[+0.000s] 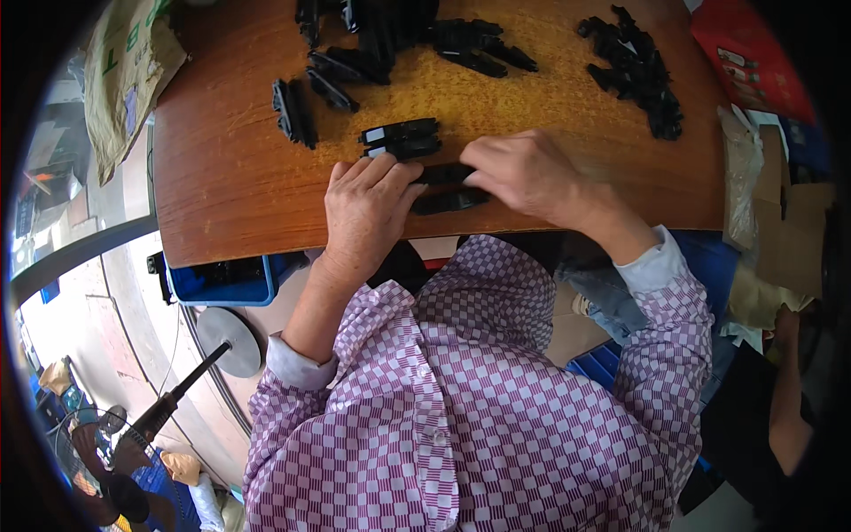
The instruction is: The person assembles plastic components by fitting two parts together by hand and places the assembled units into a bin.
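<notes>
A long black plastic part (441,174) lies between my hands, close to the table's front edge. My left hand (365,206) has its fingers closed on the left end of it. Bent over the right end, my right hand (525,174) pinches it, and its fingertips are partly hidden. Just nearer to me, a second black plastic part (448,202) runs parallel to the first one. Beyond my left fingers sit black parts with pale labels (401,137), side by side.
The wooden table (222,195) carries a heap of black parts (381,35) at the far middle and another pile (631,71) at far right. Below the left edge is a blue bin (222,288); a fan (111,461) stands lower left. Another person's arm (787,399) shows at right.
</notes>
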The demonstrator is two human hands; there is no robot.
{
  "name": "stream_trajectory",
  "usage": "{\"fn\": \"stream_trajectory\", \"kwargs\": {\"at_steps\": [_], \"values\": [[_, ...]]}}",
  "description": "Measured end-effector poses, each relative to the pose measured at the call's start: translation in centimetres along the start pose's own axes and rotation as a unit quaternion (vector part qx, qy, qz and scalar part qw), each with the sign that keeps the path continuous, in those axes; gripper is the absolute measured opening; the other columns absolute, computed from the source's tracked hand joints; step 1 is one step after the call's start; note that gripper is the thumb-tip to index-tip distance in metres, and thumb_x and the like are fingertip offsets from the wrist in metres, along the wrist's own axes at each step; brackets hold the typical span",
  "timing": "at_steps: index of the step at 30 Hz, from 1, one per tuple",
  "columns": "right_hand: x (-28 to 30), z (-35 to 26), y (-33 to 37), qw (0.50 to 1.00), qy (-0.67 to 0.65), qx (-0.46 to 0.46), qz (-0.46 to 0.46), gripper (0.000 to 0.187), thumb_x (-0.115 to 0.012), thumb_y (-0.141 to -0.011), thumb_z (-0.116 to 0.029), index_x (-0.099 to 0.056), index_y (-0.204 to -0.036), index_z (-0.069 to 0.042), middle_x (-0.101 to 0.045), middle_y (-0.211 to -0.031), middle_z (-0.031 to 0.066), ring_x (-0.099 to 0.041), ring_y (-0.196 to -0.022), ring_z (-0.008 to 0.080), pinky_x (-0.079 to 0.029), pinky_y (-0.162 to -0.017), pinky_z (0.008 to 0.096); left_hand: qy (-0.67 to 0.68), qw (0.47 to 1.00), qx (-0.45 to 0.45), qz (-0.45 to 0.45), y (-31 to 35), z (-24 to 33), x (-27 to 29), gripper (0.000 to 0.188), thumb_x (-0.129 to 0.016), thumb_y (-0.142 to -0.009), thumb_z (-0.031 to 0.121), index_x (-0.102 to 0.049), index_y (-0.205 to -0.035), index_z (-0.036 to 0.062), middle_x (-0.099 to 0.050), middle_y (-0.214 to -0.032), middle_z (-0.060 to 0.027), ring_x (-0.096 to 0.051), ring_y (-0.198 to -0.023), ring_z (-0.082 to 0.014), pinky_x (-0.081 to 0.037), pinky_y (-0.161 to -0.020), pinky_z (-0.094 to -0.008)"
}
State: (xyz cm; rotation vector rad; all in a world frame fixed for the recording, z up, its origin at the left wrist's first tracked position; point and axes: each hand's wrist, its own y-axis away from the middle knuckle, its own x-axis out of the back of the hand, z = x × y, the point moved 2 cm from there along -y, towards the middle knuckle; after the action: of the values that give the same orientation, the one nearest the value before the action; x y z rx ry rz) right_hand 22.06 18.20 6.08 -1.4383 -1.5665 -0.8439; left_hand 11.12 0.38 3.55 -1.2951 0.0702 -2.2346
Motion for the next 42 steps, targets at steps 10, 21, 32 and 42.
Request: {"fn": "stream_trajectory", "kwargs": {"at_steps": [10,21,32,42], "values": [[2.1,3.5,1.3,0.997,-0.017,-0.064,0.05,0.019,-0.07,-0.088,-0.019,-0.061,-0.095,-0.004,-0.062,-0.08,0.0092,-0.065,-0.067,0.0246,-0.054,-0.061,0.0337,0.006,0.999,0.02,0.039,0.6,0.0,0.0,0.018,-0.072,-0.083,0.013,-0.066,-0.1,0.008,-0.057,-0.083,-0.0077,-0.061,-0.081,-0.0257,-0.043,-0.072,-0.0369],[5.0,14.1,5.0,0.89,0.434,-0.12,0.076,0.043,-0.061,-0.092,-0.005,-0.051,-0.134,-0.009,-0.055,-0.114,0.0085,-0.061,-0.101,0.0273,-0.056,-0.085,0.0374,-0.025,0.986,0.144,0.078,0.4,-1.1,0.2,0.023,-0.07,-0.086,0.016,-0.064,-0.106,0.0087,-0.058,-0.089,-0.0097,-0.063,-0.082,-0.0302,-0.049,-0.07,-0.0384],[3.2,11.0,3.7,0.875,-0.296,-0.306,0.229,0.023,-0.063,-0.094,-0.007,-0.062,-0.118,-0.006,-0.063,-0.099,0.0032,-0.061,-0.087,0.0144,-0.052,-0.081,0.027,-0.051,0.995,0.077,0.042,-0.4,-0.4,-0.7,0.02,-0.071,-0.084,0.019,-0.065,-0.1,0.0093,-0.061,-0.086,-0.0077,-0.065,-0.082,-0.0278,-0.05,-0.071,-0.0387],[0.0,8.8,4.0,0.933,-0.141,-0.192,0.269,0.016,-0.067,-0.094,-0.014,-0.064,-0.105,-0.003,-0.063,-0.089,0.0034,-0.06,-0.08,0.0123,-0.051,-0.073,0.0253,-0.032,0.998,0.056,0.017,-1.1,0.1,-1.1,0.021,-0.071,-0.086,0.022,-0.065,-0.102,0.01,-0.064,-0.087,-0.0057,-0.067,-0.082,-0.0262,-0.051,-0.071,-0.0366]]}}
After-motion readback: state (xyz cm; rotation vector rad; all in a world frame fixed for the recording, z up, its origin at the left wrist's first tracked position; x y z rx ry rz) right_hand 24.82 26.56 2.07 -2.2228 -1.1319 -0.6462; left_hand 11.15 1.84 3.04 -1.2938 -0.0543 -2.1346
